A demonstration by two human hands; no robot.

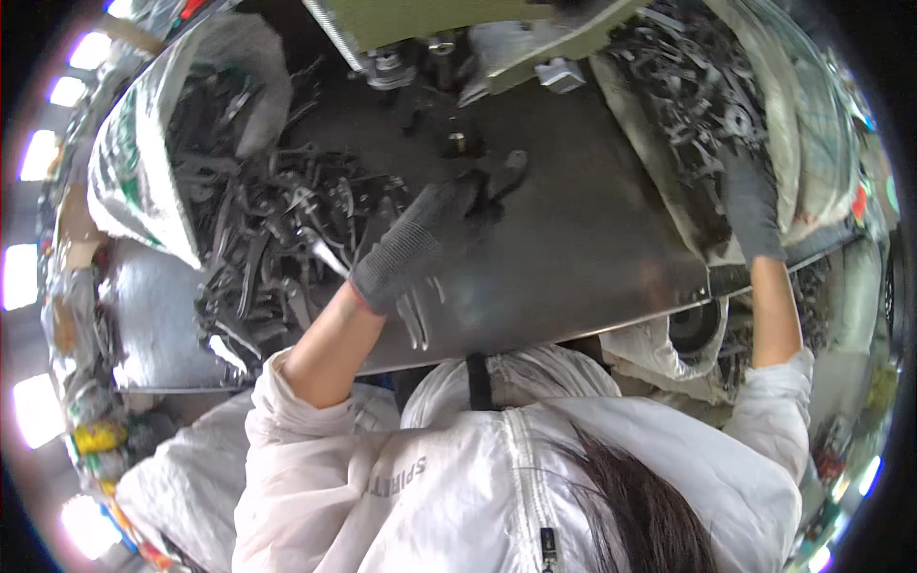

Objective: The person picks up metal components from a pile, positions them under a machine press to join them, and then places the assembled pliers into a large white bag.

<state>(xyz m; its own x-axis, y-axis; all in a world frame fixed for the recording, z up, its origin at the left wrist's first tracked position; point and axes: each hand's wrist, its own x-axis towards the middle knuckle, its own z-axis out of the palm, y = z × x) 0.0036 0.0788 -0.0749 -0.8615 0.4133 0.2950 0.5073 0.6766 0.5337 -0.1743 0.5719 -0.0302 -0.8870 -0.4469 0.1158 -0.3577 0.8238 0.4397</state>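
Left hand (420, 244), in a grey glove, grasps 1 dark metal piece (506, 174) above the steel table (592, 258), beside the heap of metal parts (277, 239). Farther right, the gloved right hand (752, 205) reaches into the white sack of parts (697, 86); its finger state cannot be told.

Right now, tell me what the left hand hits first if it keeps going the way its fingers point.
Probably the small dark metal piece just beyond the left hand fingertips on the steel table; depth is unclear.
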